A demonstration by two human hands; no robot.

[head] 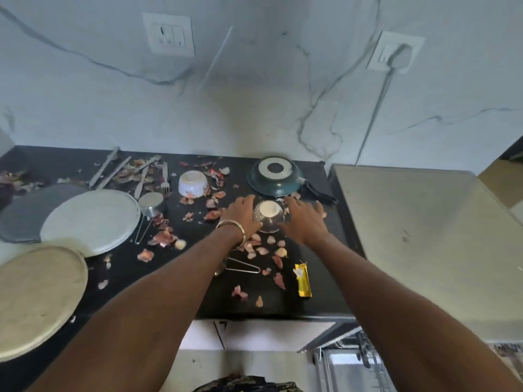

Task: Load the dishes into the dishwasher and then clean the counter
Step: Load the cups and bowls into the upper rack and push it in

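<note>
A black desk (pixel 127 278) strewn with peels (pixel 165 239) carries three plates (pixel 90 222) at left, an upturned pan (pixel 276 176) at the back, and an upturned white bowl (pixel 193 183). Mid-desk, a steel bowl (pixel 268 217) sits upside down between both hands: left hand (pixel 240 212) cups its side, right hand (pixel 304 219) lies spread, fingers straight, against the other.

The black stone counter (pixel 133 281) is strewn with pink-brown onion peels (pixel 256 250). At twelve o'clock, a white marble wall (pixel 254 108) runs grey-veined. A dark-green pan (pixel 276 176) sits at one o'clock; a yellow wrapper (pixel 302 280) lies at five o'clock.
</note>
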